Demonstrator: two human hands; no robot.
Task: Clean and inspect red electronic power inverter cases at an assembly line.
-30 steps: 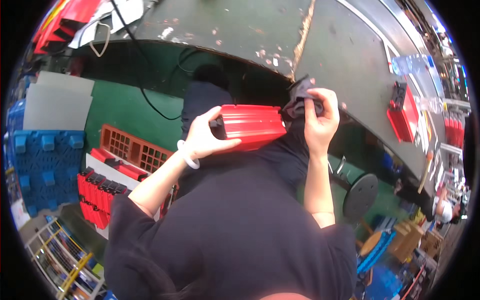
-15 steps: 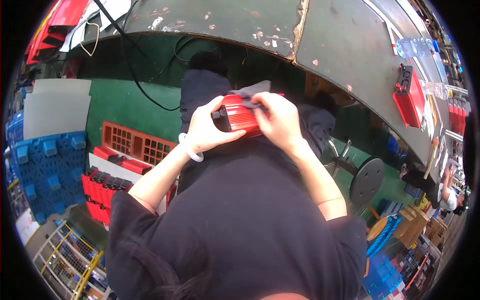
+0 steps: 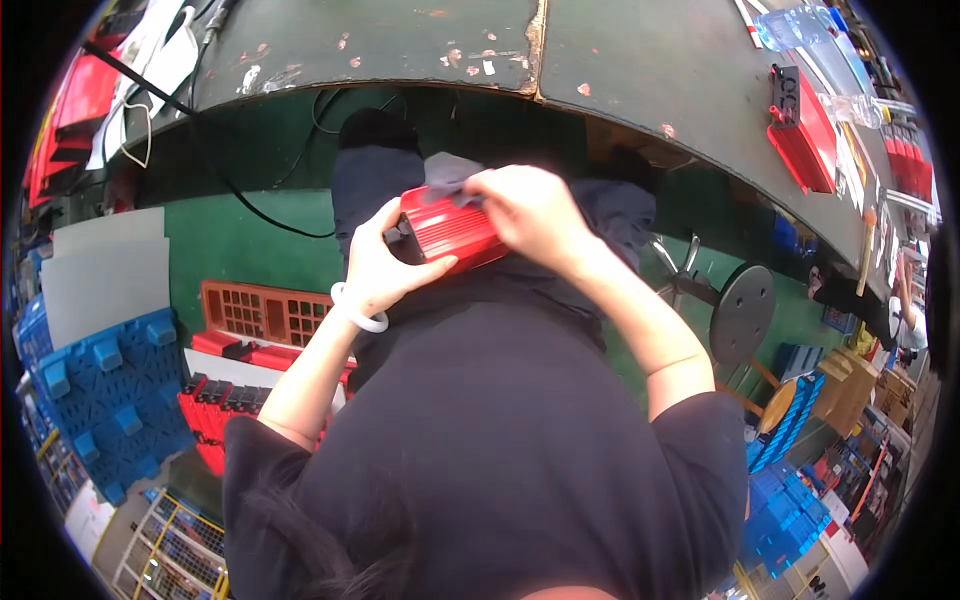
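Red ribbed box (image 3: 455,232) with black end, center of frame, slightly above middle, held in front of the person's dark shirt (image 3: 480,430). Left hand (image 3: 372,264) grips its left end, thumb along the near side, fingers round the black end; white band (image 3: 360,310) on that wrist. Right hand (image 3: 530,210) pinches dark grey cloth (image 3: 450,172) against the box top, fingers closed; hand slightly blurred. Green worktop (image 3: 400,45) spans the top of frame, chipped along its edge. Upper right, on it: another red unit (image 3: 812,145), clear bottle (image 3: 790,28) with blue cap, second clear bottle (image 3: 852,110) near the unit. Black cable (image 3: 225,180) hangs upper left. Left side: brown crate (image 3: 240,312), red units (image 3: 205,415) in a row below it, blue pallet (image 3: 115,385) at far left. Round black stool seat (image 3: 742,312) right of center.
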